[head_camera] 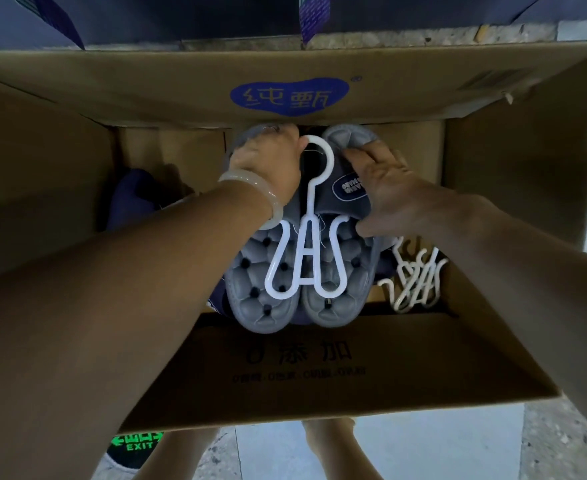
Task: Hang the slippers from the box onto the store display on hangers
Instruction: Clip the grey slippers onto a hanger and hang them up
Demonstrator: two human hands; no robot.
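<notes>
Over the open cardboard box (319, 368) I hold a pair of grey slippers side by side, soles away from me. My left hand (267, 168) grips the left slipper (260, 299) near its toe. The right slipper (333, 303) has a dark strap with a logo patch, and my right hand (385, 192) grips it there. A white plastic hanger (307, 258) lies across both slippers, its hook pointing toward the far box wall. My left thumb touches the hook.
Several spare white hangers (413, 278) lie in a heap inside the box at the right. A dark blue item (132, 199) rests at the left of the box. A green EXIT floor sign (136, 443) and my legs show below the box.
</notes>
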